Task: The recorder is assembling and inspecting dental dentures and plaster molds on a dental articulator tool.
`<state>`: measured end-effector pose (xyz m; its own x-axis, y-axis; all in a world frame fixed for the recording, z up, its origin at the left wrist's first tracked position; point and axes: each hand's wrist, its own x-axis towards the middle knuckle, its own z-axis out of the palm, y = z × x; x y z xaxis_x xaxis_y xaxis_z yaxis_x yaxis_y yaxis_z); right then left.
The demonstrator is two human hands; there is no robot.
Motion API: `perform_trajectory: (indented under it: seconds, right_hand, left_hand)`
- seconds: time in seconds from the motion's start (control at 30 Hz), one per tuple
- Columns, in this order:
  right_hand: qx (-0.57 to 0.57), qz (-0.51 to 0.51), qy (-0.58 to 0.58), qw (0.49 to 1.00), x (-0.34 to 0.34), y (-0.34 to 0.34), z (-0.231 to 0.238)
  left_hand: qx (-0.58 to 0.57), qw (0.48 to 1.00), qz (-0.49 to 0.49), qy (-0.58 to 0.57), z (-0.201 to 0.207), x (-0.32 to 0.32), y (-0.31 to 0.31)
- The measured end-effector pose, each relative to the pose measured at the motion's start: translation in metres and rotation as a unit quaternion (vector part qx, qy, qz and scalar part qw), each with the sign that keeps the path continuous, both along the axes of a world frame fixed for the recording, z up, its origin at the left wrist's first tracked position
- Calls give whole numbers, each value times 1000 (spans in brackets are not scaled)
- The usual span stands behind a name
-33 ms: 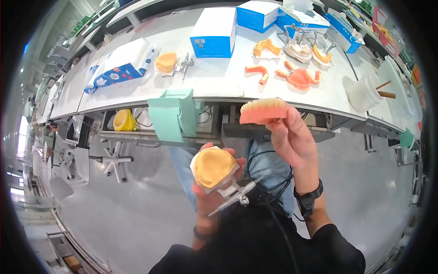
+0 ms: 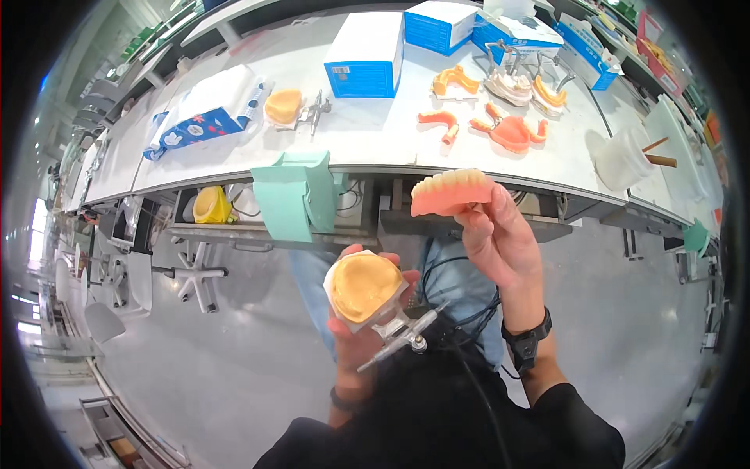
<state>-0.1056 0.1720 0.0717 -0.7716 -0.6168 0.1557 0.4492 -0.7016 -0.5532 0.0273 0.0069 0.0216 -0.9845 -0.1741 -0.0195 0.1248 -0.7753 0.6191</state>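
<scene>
My left hand [image 2: 351,344] is wrapped round a dental articulator [image 2: 402,332] from below, above my lap. Mounted on it is a yellow plaster jaw model [image 2: 363,287] with a white base, its arch facing up. In my right hand [image 2: 504,242], a pink denture [image 2: 451,193] with a row of pale teeth along its top is pinched between thumb and fingers. It is held in front of the table edge, apart from the model and higher in the picture. The ends of my right fingers are partly hidden behind the denture.
Pink denture pieces [image 2: 512,134] and several plaster models [image 2: 509,86] lie on the white table [image 2: 375,144]. A second yellow model [image 2: 283,105], a tissue pack [image 2: 199,117], blue-white boxes [image 2: 363,59] and a white pot [image 2: 623,160] stand around. A green holder [image 2: 293,199] hangs at the edge.
</scene>
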Motion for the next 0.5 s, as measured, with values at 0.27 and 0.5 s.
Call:
perform_trajectory:
  seconds: [0.27,0.5]
  right_hand:
    - [-84,29,18,996,16,28,-25]
    - [191,-164,8,968,44,42,-15]
  left_hand:
    - [-55,998,35,16,9,0,16]
    - [-191,977,50,84,4,-4,27]
